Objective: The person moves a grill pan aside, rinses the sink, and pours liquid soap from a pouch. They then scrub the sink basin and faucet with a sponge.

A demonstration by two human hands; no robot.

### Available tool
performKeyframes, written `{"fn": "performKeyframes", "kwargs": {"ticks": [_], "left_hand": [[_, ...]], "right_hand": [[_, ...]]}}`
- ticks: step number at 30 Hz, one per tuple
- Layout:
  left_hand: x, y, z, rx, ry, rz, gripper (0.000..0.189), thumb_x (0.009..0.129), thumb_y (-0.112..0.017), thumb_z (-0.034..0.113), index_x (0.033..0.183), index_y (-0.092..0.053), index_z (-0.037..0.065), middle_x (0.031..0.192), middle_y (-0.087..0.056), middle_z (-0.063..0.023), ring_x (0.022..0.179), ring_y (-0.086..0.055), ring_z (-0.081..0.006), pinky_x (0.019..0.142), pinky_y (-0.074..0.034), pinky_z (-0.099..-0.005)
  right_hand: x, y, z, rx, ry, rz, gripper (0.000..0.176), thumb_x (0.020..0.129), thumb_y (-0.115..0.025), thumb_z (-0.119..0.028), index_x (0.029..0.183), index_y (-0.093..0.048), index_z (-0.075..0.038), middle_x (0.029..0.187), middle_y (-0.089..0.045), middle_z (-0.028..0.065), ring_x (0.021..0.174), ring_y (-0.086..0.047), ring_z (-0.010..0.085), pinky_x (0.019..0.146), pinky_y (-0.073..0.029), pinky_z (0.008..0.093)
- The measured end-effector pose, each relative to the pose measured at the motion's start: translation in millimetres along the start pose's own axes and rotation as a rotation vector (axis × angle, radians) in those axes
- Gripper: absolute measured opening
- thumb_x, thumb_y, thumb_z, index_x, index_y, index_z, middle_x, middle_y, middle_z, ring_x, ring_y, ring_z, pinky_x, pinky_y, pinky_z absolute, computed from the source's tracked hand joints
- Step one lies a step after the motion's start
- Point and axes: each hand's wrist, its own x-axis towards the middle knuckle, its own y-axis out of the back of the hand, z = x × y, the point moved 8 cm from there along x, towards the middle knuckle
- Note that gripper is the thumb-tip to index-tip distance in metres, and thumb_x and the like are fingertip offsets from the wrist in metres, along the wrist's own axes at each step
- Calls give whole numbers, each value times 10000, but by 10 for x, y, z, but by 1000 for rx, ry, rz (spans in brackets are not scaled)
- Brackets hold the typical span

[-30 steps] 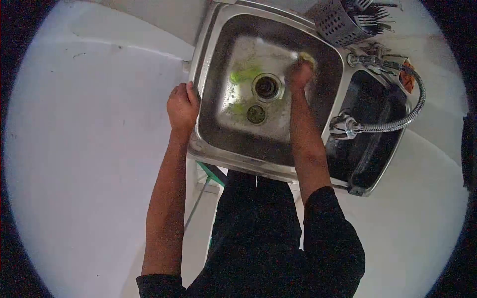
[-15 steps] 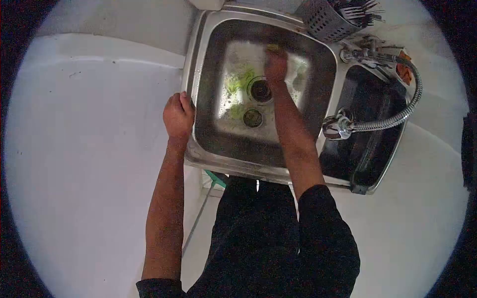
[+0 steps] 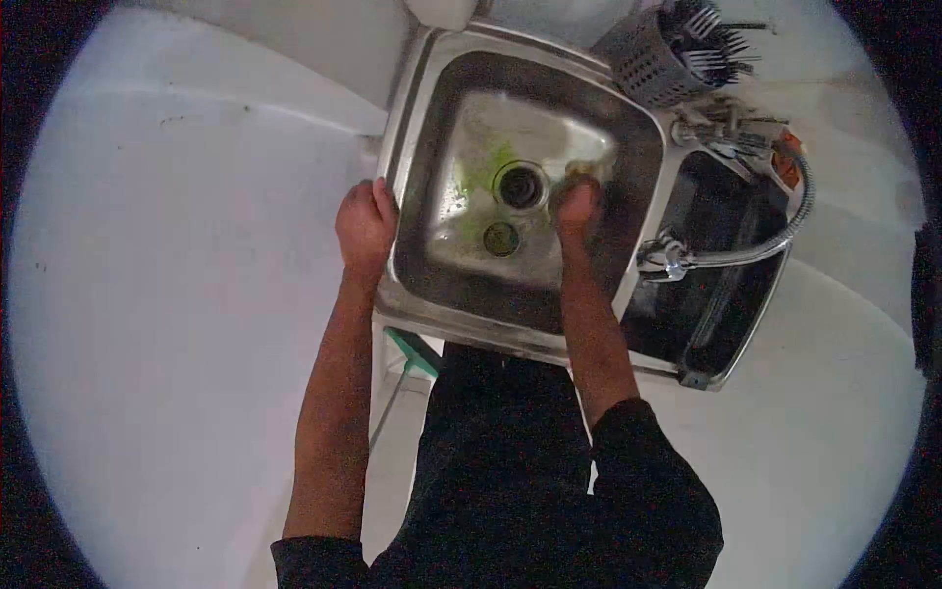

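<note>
The right hand [image 3: 579, 208] is pressed to the floor of the sink's [image 3: 471, 321] left basin, just right of its one drain [image 3: 520, 185]. Its fingers are curled down on a single yellowish sponge [image 3: 590, 169], which peeks out blurred past the fingertips. The left hand [image 3: 365, 228] clasps the sink's left rim. There are two basins, one round plug [image 3: 500, 237] and one cutlery basket [image 3: 650, 59] at the far rim.

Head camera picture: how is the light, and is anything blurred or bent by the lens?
Head view: the fisheye lens bends the countertop edges and leaves a dark border; glare whitens the sink floor; the right hand is motion-blurred, hiding what it holds; the left hand gripping the sink rim is sharper; the second basin lies in shadow.
</note>
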Motion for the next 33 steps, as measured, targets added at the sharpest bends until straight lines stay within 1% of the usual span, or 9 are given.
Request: {"fn": "performKeyframes", "kwargs": {"ticks": [1,2,7,12,15,22,25,27,33], "left_hand": [[-22,2,4,1,-4,-11,353,969,-429,254,760,-548,-5,734,-574,-226,696,-563,-426,633,-449,-511],[-19,-10,16,-1,-11,-12,351,968,-430,255,763,-548,-5,731,-572,-226,692,-561,-426,633,-448,-511],[1,9,23,-23,1,-27,332,962,-436,245,769,-549,-1,727,-573,-221,699,-559,-426,635,-445,-513],[-22,-15,1,-8,-2,-15,322,961,-436,234,761,-543,6,722,-570,-214,695,-559,-418,635,-445,-511],[-34,-18,28,-3,-19,-3,319,960,-442,235,759,-541,8,723,-572,-214,687,-562,-417,622,-445,-513],[-31,-36,-40,-25,-35,16,349,965,-436,264,763,-556,6,741,-585,-213,688,-573,-416,609,-452,-508],[-18,-12,-37,4,20,-3,352,963,-442,267,762,-563,4,737,-589,-213,688,-579,-413,607,-456,-509],[-35,-13,-32,-2,-11,19,352,961,-444,267,759,-562,4,724,-586,-210,682,-579,-411,606,-459,-509],[-43,-32,0,-24,-22,16,346,965,-436,262,775,-572,7,716,-584,-206,688,-581,-410,627,-464,-501]], "right_hand": [[8,-65,-155,-59,44,-8,337,753,-581,-80,1084,-622,-32,1060,-626,190,988,-570,375,905,-436,451],[120,-189,-851,-552,167,-170,348,745,-548,-56,1084,-622,-32,1080,-622,186,983,-567,376,912,-431,440],[-82,-1270,-1561,-695,546,-440,289,731,-601,-89,991,-675,13,946,-629,218,898,-589,372,866,-462,460],[-836,-1290,-1754,-453,371,-896,307,758,-519,-36,1029,-666,-35,1077,-607,204,1044,-559,359,951,-424,472],[-856,-1298,-1660,-441,501,-933,293,763,-537,-56,1027,-662,-44,1076,-616,174,1039,-561,357,943,-439,448],[181,-395,-1453,-340,544,-324,290,762,-548,-67,1031,-655,-86,1071,-632,172,993,-580,338,889,-461,433],[156,-162,-1134,-616,277,-481,309,745,-555,-55,1041,-643,-66,1024,-645,176,949,-601,350,846,-485,436],[-118,-242,-283,-267,104,-452,293,746,-553,-50,1022,-650,-62,995,-648,187,913,-617,355,818,-498,439],[-498,41,-626,-513,371,-575,251,749,-582,-44,986,-663,-65,971,-653,193,920,-627,363,814,-505,433]]}}
